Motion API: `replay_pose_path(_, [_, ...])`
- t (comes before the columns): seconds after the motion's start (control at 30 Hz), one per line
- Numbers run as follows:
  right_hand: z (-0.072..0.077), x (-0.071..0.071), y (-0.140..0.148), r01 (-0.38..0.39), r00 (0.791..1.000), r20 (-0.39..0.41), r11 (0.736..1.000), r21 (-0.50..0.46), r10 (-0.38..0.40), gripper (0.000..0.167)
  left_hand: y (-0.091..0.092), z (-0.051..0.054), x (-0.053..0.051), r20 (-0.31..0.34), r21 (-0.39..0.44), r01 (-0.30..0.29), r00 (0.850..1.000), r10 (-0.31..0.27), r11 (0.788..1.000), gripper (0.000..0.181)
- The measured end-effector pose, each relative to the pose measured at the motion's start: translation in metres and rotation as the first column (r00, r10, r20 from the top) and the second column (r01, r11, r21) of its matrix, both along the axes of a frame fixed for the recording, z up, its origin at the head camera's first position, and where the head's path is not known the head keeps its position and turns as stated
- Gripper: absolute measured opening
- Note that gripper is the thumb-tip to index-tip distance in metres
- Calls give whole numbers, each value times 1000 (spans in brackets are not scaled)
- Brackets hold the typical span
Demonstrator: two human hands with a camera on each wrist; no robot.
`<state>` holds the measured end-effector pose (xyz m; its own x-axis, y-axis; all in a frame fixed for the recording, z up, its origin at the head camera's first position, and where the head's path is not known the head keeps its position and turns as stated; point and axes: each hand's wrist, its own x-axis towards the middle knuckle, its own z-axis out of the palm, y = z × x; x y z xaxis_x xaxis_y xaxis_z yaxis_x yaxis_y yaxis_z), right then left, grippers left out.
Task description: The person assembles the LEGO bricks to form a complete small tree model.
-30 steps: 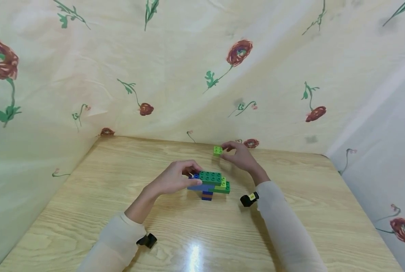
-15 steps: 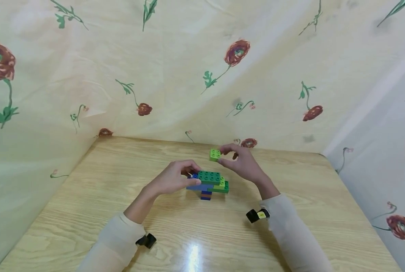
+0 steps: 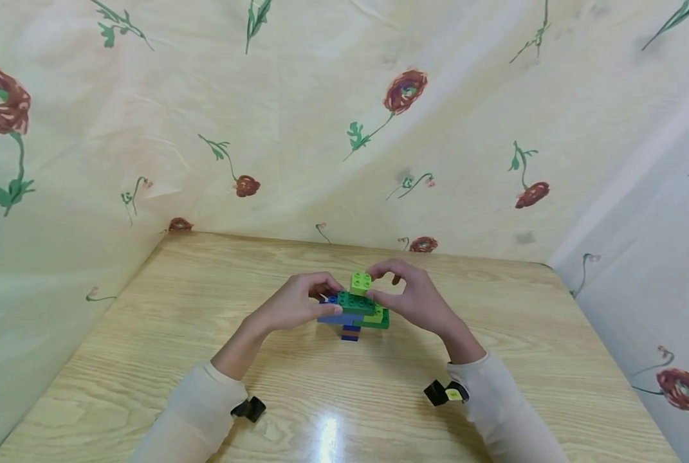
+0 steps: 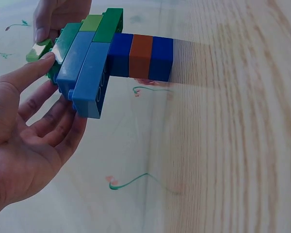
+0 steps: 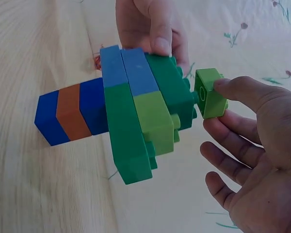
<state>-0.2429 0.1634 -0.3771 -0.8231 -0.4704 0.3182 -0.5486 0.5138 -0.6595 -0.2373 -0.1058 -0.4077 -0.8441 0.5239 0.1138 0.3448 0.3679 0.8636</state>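
A toy-brick build stands upright on the table, its stem of two dark blue bricks around an orange brick (image 4: 140, 56). Wider blue, green and lime layers rest on that stem, with a long dark green brick (image 3: 352, 304) uppermost. From the left, my left hand (image 3: 298, 302) grips the upper layers between thumb and fingers. My right hand (image 3: 419, 299) pinches a small lime brick (image 5: 212, 94) by thumb and fingertips, its other fingers loosely bent. That brick is right above the dark green one's studs; whether they touch I cannot tell.
The wooden table (image 3: 298, 399) spreads around the build. A flowered cloth (image 3: 286, 128) hangs behind it and at the sides. Black cameras (image 3: 437, 392) are strapped at both wrists.
My right hand has brought the lime brick from behind the build toward me, slightly left and over the dark green brick. The left hand keeps its hold on the build.
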Motion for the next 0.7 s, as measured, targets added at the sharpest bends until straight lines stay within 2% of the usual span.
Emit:
replay_pose_path(0.17, [0, 8, 0, -2, 1000, -29, 1000, 20, 3, 29, 0, 0, 0, -1, 3, 0, 1000, 0, 1000, 25])
replay_pose_path(0.3, [-1, 12, 0, -8, 1000, -20, 1000, 25, 8, 30, 0, 1, 0, -4, -6, -2, 1000, 2, 1000, 25])
replay_pose_path(0.7, [-10, 13, -2, -18, 999, -44, 999, 41, 20, 32, 1, 0, 0, -7, -5, 0, 1000, 0, 1000, 27])
